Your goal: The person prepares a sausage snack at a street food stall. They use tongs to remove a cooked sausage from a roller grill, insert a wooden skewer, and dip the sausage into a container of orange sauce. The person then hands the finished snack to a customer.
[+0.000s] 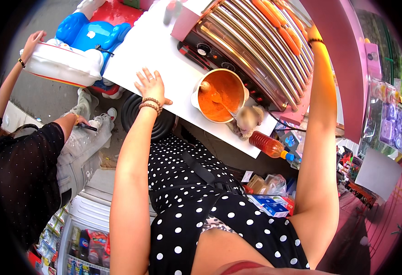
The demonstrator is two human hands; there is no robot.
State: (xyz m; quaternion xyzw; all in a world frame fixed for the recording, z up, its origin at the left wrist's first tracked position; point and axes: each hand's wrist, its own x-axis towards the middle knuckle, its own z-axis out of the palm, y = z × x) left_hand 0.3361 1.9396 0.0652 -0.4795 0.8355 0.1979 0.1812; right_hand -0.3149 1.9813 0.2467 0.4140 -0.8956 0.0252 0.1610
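Note:
My left hand (151,86) rests spread on the white tabletop (178,82), with nothing in it. At the far right end of the roller grill (256,48) is my right hand (313,33), partly cut off by glare and the pink frame; whether it grips anything is unclear. Several sausages (290,41) lie on the upper rollers. In front of the grill stands a pot of orange-red sauce or powder (221,96), with a spoon (229,110) in it. A small toy-like figure (247,118) sits beside the pot, near a plastic bottle of reddish liquid (268,144).
A person in a dark top (25,172) sits or stands at the left, holding a phone (86,127). Beyond are a blue and white plastic ride-on toy (94,37) and a black round stool (146,120). A pink frame (353,68) rises at the right. A drinks cooler (67,233) is lower left.

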